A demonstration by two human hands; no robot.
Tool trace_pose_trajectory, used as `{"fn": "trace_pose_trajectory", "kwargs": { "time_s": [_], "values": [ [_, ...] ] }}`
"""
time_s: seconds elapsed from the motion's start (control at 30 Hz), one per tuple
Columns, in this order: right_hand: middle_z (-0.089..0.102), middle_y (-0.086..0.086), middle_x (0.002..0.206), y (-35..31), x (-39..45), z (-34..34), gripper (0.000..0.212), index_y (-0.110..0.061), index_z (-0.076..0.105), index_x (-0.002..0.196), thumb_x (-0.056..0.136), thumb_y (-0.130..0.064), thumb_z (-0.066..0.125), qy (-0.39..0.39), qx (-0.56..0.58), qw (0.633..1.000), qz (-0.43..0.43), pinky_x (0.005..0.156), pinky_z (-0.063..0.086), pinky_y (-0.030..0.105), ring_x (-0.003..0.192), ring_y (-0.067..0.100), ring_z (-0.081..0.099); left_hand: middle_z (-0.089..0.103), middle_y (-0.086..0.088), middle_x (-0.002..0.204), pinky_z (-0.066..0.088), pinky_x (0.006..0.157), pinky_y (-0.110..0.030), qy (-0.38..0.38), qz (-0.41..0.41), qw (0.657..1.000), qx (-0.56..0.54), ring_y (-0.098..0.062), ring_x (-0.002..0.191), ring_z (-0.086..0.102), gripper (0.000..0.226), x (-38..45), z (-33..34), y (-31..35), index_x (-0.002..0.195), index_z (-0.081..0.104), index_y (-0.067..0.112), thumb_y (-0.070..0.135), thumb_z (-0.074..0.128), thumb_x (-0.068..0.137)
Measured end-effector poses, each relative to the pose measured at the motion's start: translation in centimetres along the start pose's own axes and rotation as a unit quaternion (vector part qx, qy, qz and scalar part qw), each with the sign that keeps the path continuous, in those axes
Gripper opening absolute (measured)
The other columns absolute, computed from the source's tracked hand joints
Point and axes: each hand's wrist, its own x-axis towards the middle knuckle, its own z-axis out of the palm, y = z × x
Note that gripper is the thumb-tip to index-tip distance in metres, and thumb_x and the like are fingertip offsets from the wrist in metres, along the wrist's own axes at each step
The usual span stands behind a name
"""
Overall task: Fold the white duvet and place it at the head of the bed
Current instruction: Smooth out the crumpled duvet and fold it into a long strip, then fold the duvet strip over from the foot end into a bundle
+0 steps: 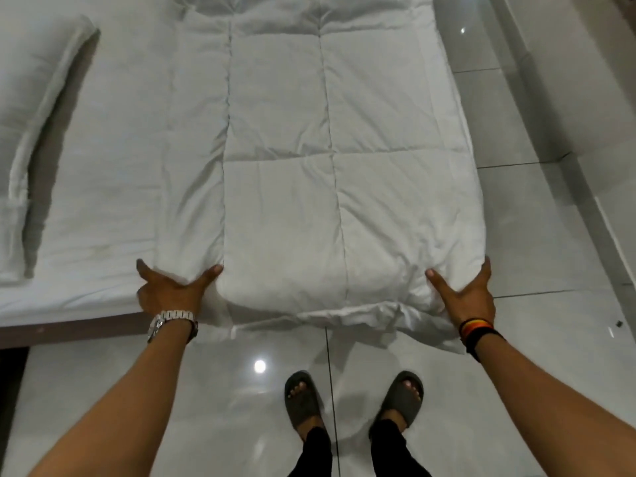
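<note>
The white quilted duvet [292, 166] lies folded into a long strip along the right side of the bed [103, 166], and its near end hangs a little over the bed's edge. My left hand [172, 290] grips the near left corner, thumb on top and fingers tucked under the fabric. My right hand [468, 294] holds the near right corner the same way. A metal watch sits on my left wrist and dark bands on my right.
A white pillow [38, 132] lies at the left end of the bed. Glossy grey floor tiles [533, 218] run to the right and in front of the bed. My feet in dark slippers [354, 401] stand close to the bed's edge.
</note>
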Motion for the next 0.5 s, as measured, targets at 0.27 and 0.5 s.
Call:
{"fn": "trace_pose_trajectory", "kwargs": {
  "time_s": [0.27, 0.5],
  "values": [
    [0.068, 0.014, 0.126, 2.7, -4.5, -3.6, 0.12, -0.03, 0.045, 0.141, 0.046, -0.099, 0.069, 0.014, -0.055, 0.998, 0.039, 0.09, 0.053, 0.046, 0.111, 0.04, 0.065, 0.068, -0.024, 0.121, 0.048, 0.075, -0.041, -0.036, 0.072, 0.995, -0.058, -0.048, 0.105, 0.065, 0.119, -2.0, -2.2, -5.6, 0.145, 0.036, 0.024, 0.075, 0.085, 0.05],
    [0.059, 0.017, 0.145, 8.4, -7.3, -4.2, 0.129, -0.018, 0.038, 0.156, 0.053, -0.084, 0.08, -0.044, -0.001, 0.995, 0.084, 0.104, 0.049, 0.046, 0.128, 0.042, 0.058, 0.049, -0.014, 0.153, 0.043, 0.11, -0.055, -0.142, -0.063, 0.982, -0.109, -0.042, 0.134, 0.052, 0.131, -6.6, -2.5, -16.7, 0.162, 0.008, 0.03, 0.065, 0.088, 0.064]
  ]
}}
